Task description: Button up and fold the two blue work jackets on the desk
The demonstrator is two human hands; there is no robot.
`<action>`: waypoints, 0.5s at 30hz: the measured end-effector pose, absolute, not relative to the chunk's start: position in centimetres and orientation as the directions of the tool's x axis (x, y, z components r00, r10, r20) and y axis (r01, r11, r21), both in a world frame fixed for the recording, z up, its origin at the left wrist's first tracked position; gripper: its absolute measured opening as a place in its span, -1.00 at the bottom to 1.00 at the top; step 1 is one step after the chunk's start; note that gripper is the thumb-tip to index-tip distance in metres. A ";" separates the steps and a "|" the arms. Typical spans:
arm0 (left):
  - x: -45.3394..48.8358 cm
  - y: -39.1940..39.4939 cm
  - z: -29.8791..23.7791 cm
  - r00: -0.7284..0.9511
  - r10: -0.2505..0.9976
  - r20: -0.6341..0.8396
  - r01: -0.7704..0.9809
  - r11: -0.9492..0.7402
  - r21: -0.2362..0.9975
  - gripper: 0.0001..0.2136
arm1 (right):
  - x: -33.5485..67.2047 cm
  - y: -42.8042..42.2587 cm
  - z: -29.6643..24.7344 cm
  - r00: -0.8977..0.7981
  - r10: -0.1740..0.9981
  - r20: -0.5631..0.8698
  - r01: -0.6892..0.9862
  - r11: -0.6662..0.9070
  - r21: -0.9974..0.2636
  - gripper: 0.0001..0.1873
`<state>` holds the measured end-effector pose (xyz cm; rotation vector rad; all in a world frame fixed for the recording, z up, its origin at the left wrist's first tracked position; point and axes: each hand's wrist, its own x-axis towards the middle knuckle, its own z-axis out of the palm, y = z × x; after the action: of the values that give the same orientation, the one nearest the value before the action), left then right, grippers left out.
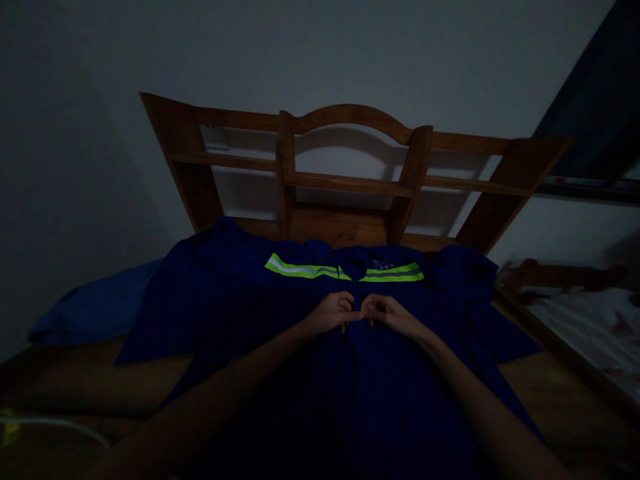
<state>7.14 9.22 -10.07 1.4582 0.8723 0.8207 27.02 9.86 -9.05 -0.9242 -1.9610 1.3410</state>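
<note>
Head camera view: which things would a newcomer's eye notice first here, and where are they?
The bright yellow-green stripe would likely catch the eye first, running across the upper part of the blue garment in the centre. Just below it, the left hand and right hand meet at the garment's front. Behind, a wooden shelf unit with an arched top stands against the wall.

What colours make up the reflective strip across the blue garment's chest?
The reflective strip is yellow-green with a grey middle band; head view.

2 curled hands (332,312) (394,316) meet.
</note>
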 end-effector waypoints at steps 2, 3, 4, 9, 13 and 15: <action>7.0 9.3 -10.2 0.496 0.868 0.016 0.088 -0.068 0.994 -0.54 | 27.1 10.0 -9.2 -0.592 0.803 0.075 0.223 0.252 -0.942 -0.74; 6.8 9.3 -10.2 0.507 0.862 0.033 0.113 -0.104 0.988 -0.56 | 27.1 10.0 -9.2 -0.591 0.803 0.073 0.225 0.252 -0.941 -0.74; 6.7 9.3 -10.2 0.515 0.856 0.054 0.143 -0.148 0.979 -0.58 | 27.1 10.1 -9.3 -0.589 0.804 0.073 0.227 0.252 -0.941 -0.74; 6.4 9.1 -9.9 0.529 0.831 0.174 0.253 -0.350 0.902 -0.70 | 27.1 10.2 -9.4 -0.602 0.794 0.080 0.215 0.258 -0.942 -0.74; 6.4 8.7 -9.5 0.520 0.813 0.263 0.292 -0.458 0.840 -0.80 | 27.0 9.9 -9.1 -0.595 0.801 0.071 0.236 0.258 -0.937 -0.71; 6.6 8.5 -9.4 0.493 0.822 0.285 0.322 -0.477 0.818 -0.84 | 27.0 9.7 -8.9 -0.577 0.815 0.059 0.264 0.255 -0.930 -0.69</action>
<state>6.56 8.50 -9.42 2.0262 0.9390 0.8964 26.98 9.70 -8.94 -0.9761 -1.9851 1.3126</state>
